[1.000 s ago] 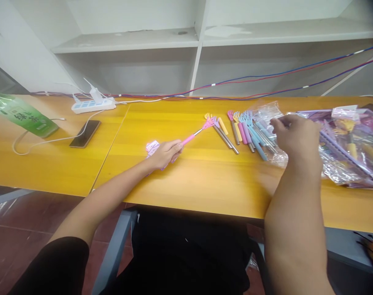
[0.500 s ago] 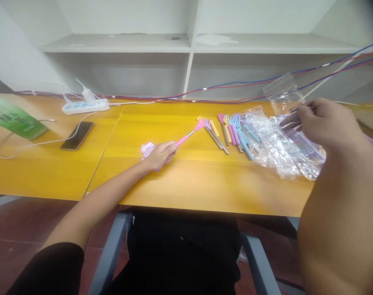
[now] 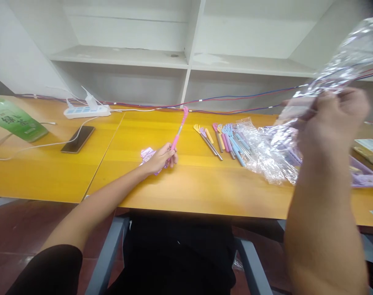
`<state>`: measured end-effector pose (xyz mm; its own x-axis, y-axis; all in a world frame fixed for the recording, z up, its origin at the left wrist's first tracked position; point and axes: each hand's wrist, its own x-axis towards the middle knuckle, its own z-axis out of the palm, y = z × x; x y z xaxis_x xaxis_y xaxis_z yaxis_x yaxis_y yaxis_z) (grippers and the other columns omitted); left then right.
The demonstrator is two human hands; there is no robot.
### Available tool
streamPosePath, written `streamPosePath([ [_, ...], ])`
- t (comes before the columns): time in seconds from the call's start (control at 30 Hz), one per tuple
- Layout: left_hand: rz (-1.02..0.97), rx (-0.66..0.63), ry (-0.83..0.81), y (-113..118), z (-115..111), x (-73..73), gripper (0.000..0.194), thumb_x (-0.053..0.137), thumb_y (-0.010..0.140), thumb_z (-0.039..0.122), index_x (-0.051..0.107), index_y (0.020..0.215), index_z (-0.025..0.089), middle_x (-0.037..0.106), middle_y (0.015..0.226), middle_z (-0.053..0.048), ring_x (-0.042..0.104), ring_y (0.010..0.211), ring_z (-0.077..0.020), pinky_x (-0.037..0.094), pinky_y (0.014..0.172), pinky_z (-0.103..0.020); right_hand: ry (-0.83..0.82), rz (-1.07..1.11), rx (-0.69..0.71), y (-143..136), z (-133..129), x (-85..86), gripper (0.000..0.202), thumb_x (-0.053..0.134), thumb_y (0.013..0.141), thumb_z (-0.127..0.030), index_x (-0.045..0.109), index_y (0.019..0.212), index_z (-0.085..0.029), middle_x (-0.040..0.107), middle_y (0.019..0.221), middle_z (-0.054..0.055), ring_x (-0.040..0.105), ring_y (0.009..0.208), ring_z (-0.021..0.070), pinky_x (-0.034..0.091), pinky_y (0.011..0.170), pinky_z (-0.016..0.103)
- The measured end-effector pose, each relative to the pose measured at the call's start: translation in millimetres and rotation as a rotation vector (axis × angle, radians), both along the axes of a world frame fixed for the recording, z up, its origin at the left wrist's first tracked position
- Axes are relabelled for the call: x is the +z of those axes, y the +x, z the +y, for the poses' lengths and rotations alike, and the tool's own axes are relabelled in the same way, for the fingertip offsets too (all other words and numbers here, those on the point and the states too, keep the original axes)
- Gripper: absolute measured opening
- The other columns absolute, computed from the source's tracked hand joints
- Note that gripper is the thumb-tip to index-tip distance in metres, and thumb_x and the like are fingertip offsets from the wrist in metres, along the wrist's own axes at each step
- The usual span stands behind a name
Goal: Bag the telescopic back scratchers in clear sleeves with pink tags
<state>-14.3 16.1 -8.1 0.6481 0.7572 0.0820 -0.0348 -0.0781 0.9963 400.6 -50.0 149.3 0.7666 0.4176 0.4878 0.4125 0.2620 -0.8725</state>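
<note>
A pink back scratcher (image 3: 180, 128) with a metal shaft stands tilted in my left hand (image 3: 163, 158), its fingers wrapped round the pink handle. Beneath that hand lie small purple-and-white printed packets (image 3: 147, 153), partly covered by it. Over the right side of the table, my right hand (image 3: 335, 108) is raised and pinches a long clear plastic bag (image 3: 336, 67). Below it is a heap of clear plastic bags (image 3: 267, 153). Several yellow, pink, purple and blue back scratchers (image 3: 232, 143) lie between my two hands.
A purple tray (image 3: 366, 180) sits at the right, with brown cardboard (image 3: 370, 153) behind it. On the left are a phone (image 3: 78, 140), a green bottle-shaped pack (image 3: 19, 121) and a power strip (image 3: 88, 110). Blue and red wires (image 3: 241, 96) run before the white shelf (image 3: 121, 56).
My right hand has lifted a clear bag up from the heap. The pink back scratcher in my left hand has turned more upright, its head now farther left.
</note>
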Motion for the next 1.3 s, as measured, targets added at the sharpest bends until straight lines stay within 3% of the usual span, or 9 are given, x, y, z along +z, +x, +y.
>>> streamPosePath([
  [0.07, -0.061, 0.027, -0.028, 2.3, 0.5, 0.8, 0.032, 0.063, 0.099, 0.050, 0.044, 0.098, 0.023, 0.068, 0.078, 0.002, 0.062, 0.055, -0.0102, 0.042, 0.054, -0.023, -0.002, 0.052, 0.178, -38.4, 20.3, -14.4, 0.009, 0.048, 0.112, -0.020, 0.055, 0.112, -0.025, 0.074, 0.084, 0.004, 0.066, 0.059, 0.0121, 0.039, 0.054, 0.027],
  [0.17, -0.116, 0.110, -0.075, 3.5, 0.8, 3.4, 0.037, 0.071, 0.091, 0.039, 0.038, 0.089, 0.024, 0.063, 0.074, 0.005, 0.065, 0.059, -0.0104, 0.046, 0.058, -0.023, -0.051, 0.209, 0.273, -105.9, 53.0, -51.5, 0.006, 0.051, 0.107, -0.021, 0.049, 0.103, -0.026, 0.049, 0.069, -0.008, 0.046, 0.050, 0.0099, 0.037, 0.049, 0.023],
  [0.3, -0.132, 0.197, -0.087, 0.7, 3.1, 4.4, 0.051, 0.081, 0.087, 0.052, 0.040, 0.089, 0.022, 0.071, 0.091, -0.002, 0.073, 0.080, -0.0140, 0.058, 0.072, -0.027, -0.126, 0.283, 0.543, -192.5, 74.9, -111.2, 0.036, 0.062, 0.100, -0.060, 0.043, 0.098, -0.029, 0.039, 0.068, -0.010, 0.043, 0.052, 0.0128, 0.037, 0.048, 0.025],
  [0.43, -0.076, 0.178, -0.051, -0.8, 4.6, 0.9, 0.062, 0.094, 0.077, 0.046, 0.037, 0.090, 0.023, 0.070, 0.088, 0.001, 0.069, 0.075, -0.0113, 0.053, 0.068, -0.024, -0.058, 0.277, 0.716, -243.4, 60.2, -147.9, 0.055, 0.059, 0.094, -0.082, 0.040, 0.102, -0.030, 0.042, 0.069, -0.008, 0.042, 0.052, 0.0153, 0.038, 0.049, 0.030],
  [0.67, -0.030, 0.091, -0.053, 3.1, 0.5, -3.9, 0.064, 0.094, 0.075, 0.034, 0.033, 0.092, 0.025, 0.073, 0.090, 0.000, 0.070, 0.074, -0.0130, 0.054, 0.066, -0.026, -0.139, 0.462, 0.968, -237.7, 48.2, -152.8, 0.070, 0.036, 0.093, -0.095, 0.054, 0.093, -0.027, 0.058, 0.082, 0.003, 0.054, 0.064, 0.0179, 0.041, 0.052, 0.032],
  [0.83, -0.023, 0.009, -0.016, -1.1, 1.6, 1.6, 0.054, 0.091, 0.081, 0.034, 0.042, 0.099, 0.023, 0.071, 0.089, 0.001, 0.068, 0.072, -0.0123, 0.055, 0.069, -0.028, -0.258, 0.464, 1.185, -230.2, 54.3, -155.2, 0.058, 0.076, 0.080, -0.078, 0.070, 0.106, -0.027, 0.068, 0.091, 0.002, 0.061, 0.069, 0.0165, 0.051, 0.059, 0.031],
  [0.97, 0.049, -0.087, 0.027, -3.3, 1.3, 4.7, 0.055, 0.090, 0.083, 0.035, 0.053, 0.120, 0.019, 0.072, 0.093, -0.002, 0.071, 0.079, -0.0151, 0.056, 0.074, -0.029, -0.328, 0.479, 1.411, -239.4, 49.0, -160.7, 0.061, 0.084, 0.079, -0.073, 0.072, 0.116, -0.027, 0.072, 0.089, 0.002, 0.068, 0.074, 0.0198, 0.057, 0.066, 0.034],
  [1.13, 0.100, -0.110, 0.038, -2.5, -1.1, 3.9, 0.055, 0.090, 0.083, 0.038, 0.055, 0.119, 0.018, 0.072, 0.095, -0.003, 0.071, 0.080, -0.0158, 0.055, 0.074, -0.030, -0.301, 0.453, 1.310, -240.2, 53.1, -165.2, 0.060, 0.089, 0.074, -0.072, 0.074, 0.107, -0.024, 0.071, 0.084, 0.001, 0.065, 0.072, 0.0168, 0.057, 0.067, 0.031],
  [1.3, 0.124, -0.074, -0.029, -3.5, -1.8, -1.1, 0.058, 0.092, 0.081, 0.038, 0.048, 0.115, 0.022, 0.069, 0.097, -0.002, 0.070, 0.079, -0.0131, 0.054, 0.071, -0.027, -0.163, 0.366, 1.054, -224.4, 62.5, -156.2, 0.051, 0.085, 0.081, -0.072, 0.074, 0.100, -0.026, 0.065, 0.084, 0.002, 0.061, 0.080, 0.0176, 0.053, 0.066, 0.030],
])
